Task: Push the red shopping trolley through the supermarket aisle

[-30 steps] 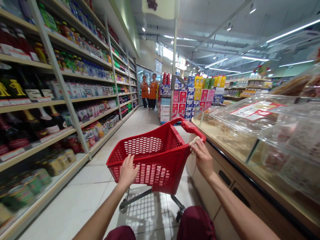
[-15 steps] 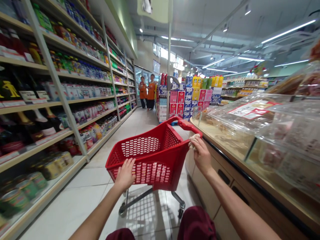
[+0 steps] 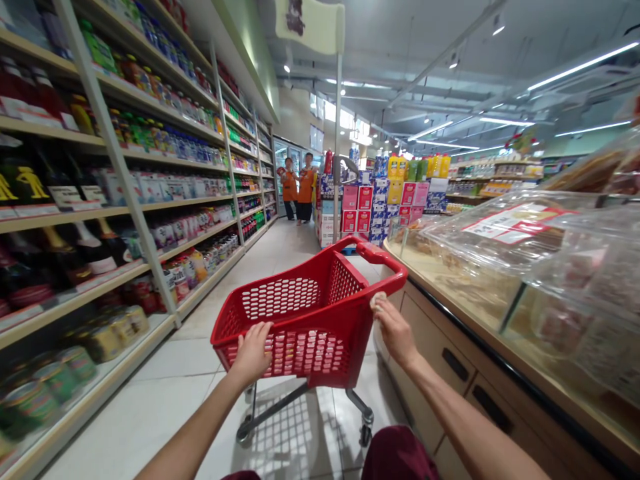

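A red plastic shopping cart (image 3: 295, 300) with perforated sides stands crosswise in front of me on grey legs with casters. My left hand (image 3: 254, 352) is against the near side of its basket, with the fingers hooked over the top rim. Pinched in my right hand (image 3: 396, 331) is a small crumpled whitish cloth (image 3: 379, 300), mostly hidden by the fingers. That cloth touches the cart's frame just below the handle's (image 3: 383, 259) right end.
Shelves (image 3: 125, 210) of bottles, cans and packs line the left. A wooden counter (image 3: 450, 333) with clear-covered food is close on the right. Stacked drink cartons (image 3: 357, 207) stand ahead. Two people in orange vests (image 3: 299, 189) are farther down the tiled aisle (image 3: 280, 248).
My right hand with the cloth has moved down and left, from near the handle's end to the frame below it. My left hand's fingers have curled more over the rim.
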Demonstrator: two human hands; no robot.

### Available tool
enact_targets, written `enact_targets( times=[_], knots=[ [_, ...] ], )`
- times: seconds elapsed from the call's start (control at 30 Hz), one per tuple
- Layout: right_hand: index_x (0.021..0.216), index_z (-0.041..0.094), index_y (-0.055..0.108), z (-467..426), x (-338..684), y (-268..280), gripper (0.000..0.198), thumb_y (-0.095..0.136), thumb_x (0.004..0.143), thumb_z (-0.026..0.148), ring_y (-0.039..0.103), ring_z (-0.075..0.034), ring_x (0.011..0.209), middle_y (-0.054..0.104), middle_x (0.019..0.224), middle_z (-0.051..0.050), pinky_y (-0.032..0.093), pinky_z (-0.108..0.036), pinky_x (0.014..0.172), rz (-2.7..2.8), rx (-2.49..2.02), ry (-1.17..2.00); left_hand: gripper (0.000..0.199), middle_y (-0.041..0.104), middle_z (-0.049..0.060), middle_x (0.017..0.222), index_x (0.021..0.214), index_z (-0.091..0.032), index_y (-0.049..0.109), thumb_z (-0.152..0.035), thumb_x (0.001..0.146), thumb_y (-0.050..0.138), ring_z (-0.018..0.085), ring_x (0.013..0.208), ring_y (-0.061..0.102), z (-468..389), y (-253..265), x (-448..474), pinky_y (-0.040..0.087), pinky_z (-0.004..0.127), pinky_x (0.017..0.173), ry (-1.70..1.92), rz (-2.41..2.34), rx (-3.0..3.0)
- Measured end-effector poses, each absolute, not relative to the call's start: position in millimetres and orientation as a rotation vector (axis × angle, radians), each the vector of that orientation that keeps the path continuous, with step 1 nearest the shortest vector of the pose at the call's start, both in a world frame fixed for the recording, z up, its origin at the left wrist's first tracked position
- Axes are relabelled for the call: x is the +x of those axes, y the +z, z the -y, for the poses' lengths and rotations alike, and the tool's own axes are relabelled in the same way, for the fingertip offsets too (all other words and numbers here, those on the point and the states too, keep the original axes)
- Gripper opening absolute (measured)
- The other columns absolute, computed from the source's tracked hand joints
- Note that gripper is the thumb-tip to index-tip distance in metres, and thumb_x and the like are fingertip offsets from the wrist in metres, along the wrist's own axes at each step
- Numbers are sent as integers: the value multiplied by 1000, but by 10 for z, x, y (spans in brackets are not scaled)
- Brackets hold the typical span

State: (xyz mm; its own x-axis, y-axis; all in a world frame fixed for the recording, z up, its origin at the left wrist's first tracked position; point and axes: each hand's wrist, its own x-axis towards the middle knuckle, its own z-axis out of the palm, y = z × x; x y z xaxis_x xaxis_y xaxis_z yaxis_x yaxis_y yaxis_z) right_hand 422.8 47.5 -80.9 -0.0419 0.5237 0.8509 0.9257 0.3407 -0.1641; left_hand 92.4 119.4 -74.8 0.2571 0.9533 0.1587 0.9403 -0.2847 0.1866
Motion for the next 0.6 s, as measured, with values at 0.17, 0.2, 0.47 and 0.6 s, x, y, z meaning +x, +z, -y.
enact_targets(
  times=[0.17, 0.2, 0.47, 0.6],
  knots=[
    [94, 24, 63, -309, 4088, -886, 28, 41, 82, 13, 48, -17, 111, 59, 113, -3, 44, -35, 92, 1769, -1228, -524, 61, 34, 11, 134, 126, -15, 31, -9, 66, 39, 22, 125, 26, -1199, -796, 891, 23, 48, 101, 372, -1810, 2494],
    [94, 22, 63, -343, 4129, -746, 28, 40, 82, 12, 45, -18, 114, 56, 117, -4, 40, -38, 95, 1674, -1208, -568, 61, 33, 12, 135, 126, -14, 31, -10, 66, 40, 22, 125, 25, -1192, -791, 891, 23, 48, 101, 365, -1801, 2497],
    [89, 25, 65, -335, 4090, -985, 30, 38, 85, 13, 43, -16, 115, 63, 105, -2, 47, -32, 89, 1797, -1213, -670, 62, 34, 11, 134, 126, -14, 32, -8, 65, 40, 22, 124, 27, -1085, -729, 915, 23, 45, 101, 337, -1800, 2483],
    [91, 22, 65, -229, 3952, -1001, 27, 40, 85, 14, 39, -18, 119, 59, 113, -4, 44, -36, 93, 1850, -1156, -614, 63, 34, 11, 134, 127, -14, 31, -8, 64, 41, 21, 125, 26, -1044, -730, 909, 23, 45, 102, 348, -1773, 2513]
  ],
)
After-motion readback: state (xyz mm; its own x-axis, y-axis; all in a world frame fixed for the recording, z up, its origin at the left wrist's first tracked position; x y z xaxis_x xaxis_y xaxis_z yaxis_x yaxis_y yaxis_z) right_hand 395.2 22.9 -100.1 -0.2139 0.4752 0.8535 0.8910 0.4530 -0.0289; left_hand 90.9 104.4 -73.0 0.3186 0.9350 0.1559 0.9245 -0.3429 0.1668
